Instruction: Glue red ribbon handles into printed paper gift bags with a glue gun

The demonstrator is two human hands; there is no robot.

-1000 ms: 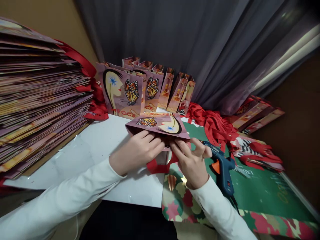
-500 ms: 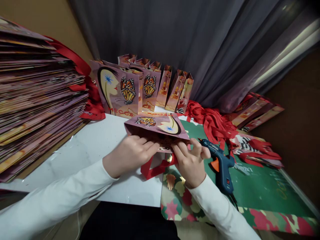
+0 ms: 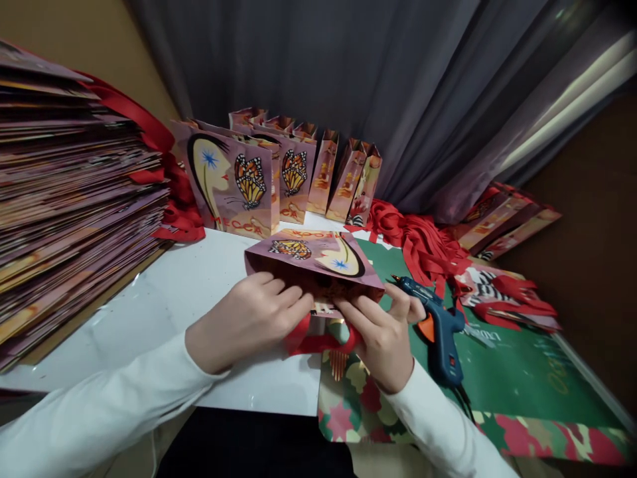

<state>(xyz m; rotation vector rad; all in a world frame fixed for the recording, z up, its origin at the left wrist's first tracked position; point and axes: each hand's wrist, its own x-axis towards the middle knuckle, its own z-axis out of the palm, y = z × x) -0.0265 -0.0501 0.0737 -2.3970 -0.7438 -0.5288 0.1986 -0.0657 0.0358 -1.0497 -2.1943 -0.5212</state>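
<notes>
A paper gift bag [image 3: 316, 255], printed with a butterfly and a face drawing, lies on its side with its mouth turned toward me. My left hand [image 3: 256, 315] grips the lower edge of the mouth at the left, its fingertips hidden inside the bag. At the right of the same edge, my right hand [image 3: 381, 328] has its fingers at the rim, the thumb and other fingertips partly hidden. A red ribbon handle [image 3: 323, 342] hangs in a loop from this edge between both hands. To the right lies a blue hot glue gun [image 3: 438, 325] with an orange trigger.
Finished-looking bags [image 3: 233, 179] stand upright along the back. A tall stack of flat bags [image 3: 74, 199] rises at the left. Red ribbons [image 3: 413, 232] lie heaped behind the glue gun. Green printed card [image 3: 527, 378] covers the right of the white table [image 3: 164, 312].
The bag's mouth has come slightly nearer to me and opens wider. Both hands stay at its lower edge, a little farther apart, and the ribbon loop has shifted with them.
</notes>
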